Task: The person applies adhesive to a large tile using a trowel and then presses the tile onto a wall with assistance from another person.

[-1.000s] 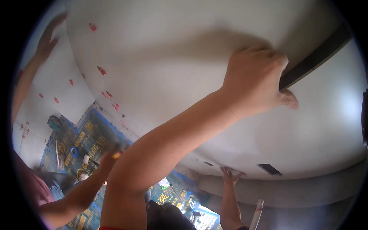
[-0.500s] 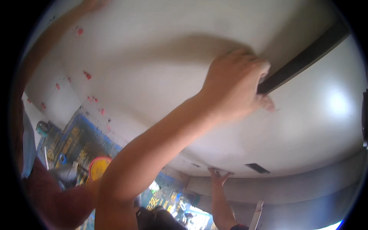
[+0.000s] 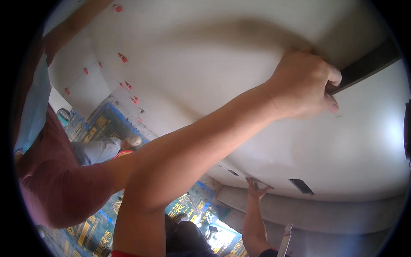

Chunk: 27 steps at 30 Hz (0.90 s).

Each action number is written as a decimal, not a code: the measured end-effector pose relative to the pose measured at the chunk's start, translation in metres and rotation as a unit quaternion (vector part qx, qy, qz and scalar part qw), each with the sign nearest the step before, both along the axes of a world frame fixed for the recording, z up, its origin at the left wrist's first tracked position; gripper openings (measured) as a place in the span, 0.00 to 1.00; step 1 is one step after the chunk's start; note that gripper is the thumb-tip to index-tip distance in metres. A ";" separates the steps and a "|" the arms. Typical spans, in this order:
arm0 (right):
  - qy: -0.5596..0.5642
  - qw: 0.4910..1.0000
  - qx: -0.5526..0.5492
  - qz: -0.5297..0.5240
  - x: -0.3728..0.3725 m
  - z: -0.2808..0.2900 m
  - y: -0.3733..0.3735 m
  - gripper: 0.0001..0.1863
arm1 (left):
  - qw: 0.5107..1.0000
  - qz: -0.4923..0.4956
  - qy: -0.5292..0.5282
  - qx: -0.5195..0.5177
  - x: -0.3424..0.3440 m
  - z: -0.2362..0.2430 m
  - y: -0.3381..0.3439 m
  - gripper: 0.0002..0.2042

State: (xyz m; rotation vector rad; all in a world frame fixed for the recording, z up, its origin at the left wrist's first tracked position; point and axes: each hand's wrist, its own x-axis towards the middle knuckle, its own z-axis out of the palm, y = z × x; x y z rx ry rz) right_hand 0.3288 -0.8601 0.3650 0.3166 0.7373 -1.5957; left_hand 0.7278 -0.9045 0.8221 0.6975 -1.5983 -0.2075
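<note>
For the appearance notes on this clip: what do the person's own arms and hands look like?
The left hand wears no visible glove, its forearm uncovered; a sliver of red fabric sleeve shows on the upper arm. The right hand also looks ungloved, with a dark fabric sleeve above the elbow.

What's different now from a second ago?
The co-worker in maroon has leaned further in from the left. Their raised arm has swung up and right, so its hand is out of view past the top edge. Nothing was visibly let go: your left hand still grips the dark bar, and your right hand still touches the pale wall.
</note>
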 end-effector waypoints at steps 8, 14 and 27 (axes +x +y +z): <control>-0.026 1.000 0.002 0.009 0.015 0.014 0.004 0.80 | 1.000 -0.020 -0.013 0.007 0.004 -0.002 0.003 0.12; -0.012 1.000 0.011 -0.009 0.015 0.016 0.006 0.80 | 0.999 -0.023 -0.029 0.020 0.001 -0.001 0.002 0.11; -0.022 1.000 0.004 -0.002 0.023 0.023 0.007 0.85 | 0.992 -0.032 -0.083 0.093 0.008 0.001 0.004 0.15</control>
